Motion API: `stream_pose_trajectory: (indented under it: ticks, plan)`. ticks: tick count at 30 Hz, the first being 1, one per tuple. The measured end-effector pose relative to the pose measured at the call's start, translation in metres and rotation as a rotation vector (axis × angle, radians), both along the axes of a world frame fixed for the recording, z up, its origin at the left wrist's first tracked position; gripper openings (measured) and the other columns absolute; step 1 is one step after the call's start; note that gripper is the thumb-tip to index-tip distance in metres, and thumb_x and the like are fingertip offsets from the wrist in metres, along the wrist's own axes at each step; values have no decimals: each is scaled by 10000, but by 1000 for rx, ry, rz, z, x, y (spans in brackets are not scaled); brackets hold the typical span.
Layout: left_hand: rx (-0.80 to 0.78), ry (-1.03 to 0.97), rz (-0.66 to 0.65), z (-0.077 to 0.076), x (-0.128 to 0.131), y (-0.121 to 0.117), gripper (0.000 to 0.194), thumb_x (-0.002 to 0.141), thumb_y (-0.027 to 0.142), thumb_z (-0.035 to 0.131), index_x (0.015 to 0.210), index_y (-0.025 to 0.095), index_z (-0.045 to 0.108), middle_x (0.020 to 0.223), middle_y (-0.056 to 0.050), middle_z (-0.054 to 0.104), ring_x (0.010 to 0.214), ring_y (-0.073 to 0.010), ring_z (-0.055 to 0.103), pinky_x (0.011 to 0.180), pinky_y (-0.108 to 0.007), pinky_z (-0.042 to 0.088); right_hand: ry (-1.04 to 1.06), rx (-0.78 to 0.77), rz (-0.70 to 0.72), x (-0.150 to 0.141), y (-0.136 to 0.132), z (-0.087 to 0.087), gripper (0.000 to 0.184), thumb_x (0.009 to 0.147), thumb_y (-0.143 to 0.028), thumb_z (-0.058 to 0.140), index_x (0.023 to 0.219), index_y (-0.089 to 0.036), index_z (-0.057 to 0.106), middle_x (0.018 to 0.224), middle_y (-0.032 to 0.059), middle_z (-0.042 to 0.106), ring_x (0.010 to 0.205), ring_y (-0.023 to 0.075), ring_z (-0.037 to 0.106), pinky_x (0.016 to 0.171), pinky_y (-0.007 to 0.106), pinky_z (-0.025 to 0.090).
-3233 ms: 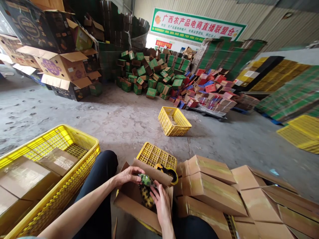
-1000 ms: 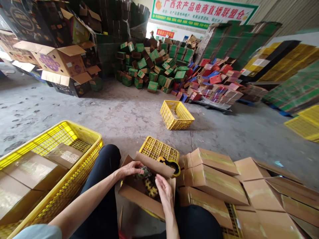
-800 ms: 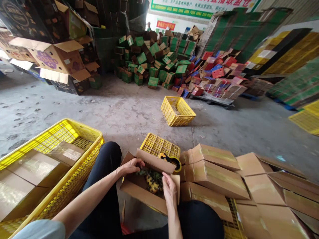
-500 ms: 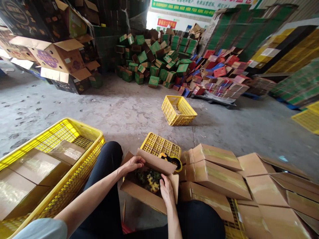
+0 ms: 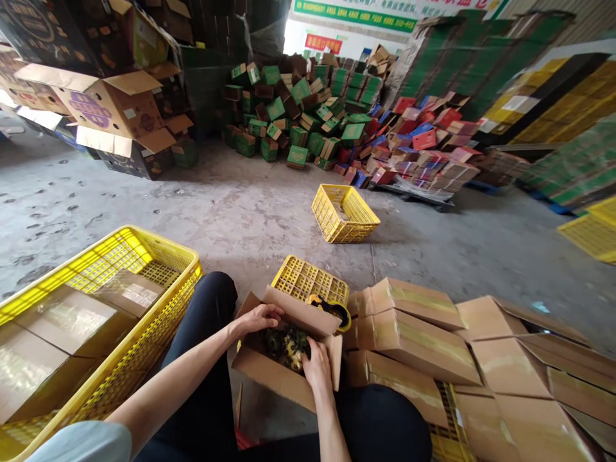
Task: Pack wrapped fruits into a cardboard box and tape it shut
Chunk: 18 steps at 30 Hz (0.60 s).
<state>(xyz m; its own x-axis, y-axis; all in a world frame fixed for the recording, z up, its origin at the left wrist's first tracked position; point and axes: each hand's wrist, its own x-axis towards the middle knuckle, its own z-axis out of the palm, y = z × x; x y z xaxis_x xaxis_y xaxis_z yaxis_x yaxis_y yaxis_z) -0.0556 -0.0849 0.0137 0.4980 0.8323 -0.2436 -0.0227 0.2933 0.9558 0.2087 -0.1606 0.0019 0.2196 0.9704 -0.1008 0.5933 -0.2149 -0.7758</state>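
Observation:
An open cardboard box (image 5: 274, 377) stands between my knees, its flaps raised. Inside lie several mottled dark-green and yellow pieces (image 5: 290, 346); their kind is unclear. My left hand (image 5: 262, 318) rests over the box's left back corner, fingers loosely stretched and holding nothing. My right hand (image 5: 317, 367) reaches into the box's right side, touching the mottled pieces. Its fingertips are partly hidden among them, so I cannot see whether it grips one. Just behind the box, a yellow and black tape dispenser (image 5: 342, 316) lies beside an upturned yellow crate (image 5: 308, 280).
To my left, a large yellow crate (image 5: 198, 273) holds taped cardboard boxes (image 5: 62, 314). Rows of taped boxes (image 5: 423, 337) lie to my right. Farther ahead, another yellow crate (image 5: 344, 215) stands on the concrete floor, before heaps of green boxes (image 5: 298, 122) and red boxes (image 5: 423, 138).
My right hand has moved inward from the box's right wall, down onto the mottled pieces. My left hand has stayed nearly in place, shifting slightly to the right.

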Motion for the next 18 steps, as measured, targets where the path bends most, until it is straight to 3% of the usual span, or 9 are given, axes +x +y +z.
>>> stream_pose_trajectory:
  ticks: [6,10,13,16,18]
  plan:
    - [12,-18,-60,-2,1,-3,583,745,396,878,1243,141,713,1017,-70,725,939,-220,660,841,-321,486,-73,83,25,-2,2,7,232,722,-197,633,889,-211,794,1017,151,756,1039,384,712,992,517,532]
    - [12,-24,-79,-5,1,-4,612,757,431,872,1272,148,703,1012,-64,721,924,-215,656,830,-317,475,-79,162,36,-1,4,12,240,773,-237,596,891,-190,800,1032,170,752,1037,351,705,1032,508,528]
    - [21,-25,-89,-4,1,-4,623,773,445,863,1296,151,696,1022,-66,723,936,-219,657,830,-316,472,-58,198,26,3,7,17,312,773,-282,630,1009,-179,805,1104,177,754,1033,334,705,1001,495,559]
    - [14,-27,-98,1,1,-5,657,765,471,874,1306,144,697,1043,-78,731,963,-229,661,847,-321,479,166,116,14,7,9,27,440,762,-367,716,1159,-193,787,1194,158,765,963,306,733,887,444,613]
    - [-20,-22,-112,6,1,-6,679,764,499,879,1317,151,694,1094,-92,737,1000,-239,667,855,-320,489,412,34,3,6,8,36,517,768,-432,765,1235,-210,768,1274,146,757,1037,308,740,871,409,622]
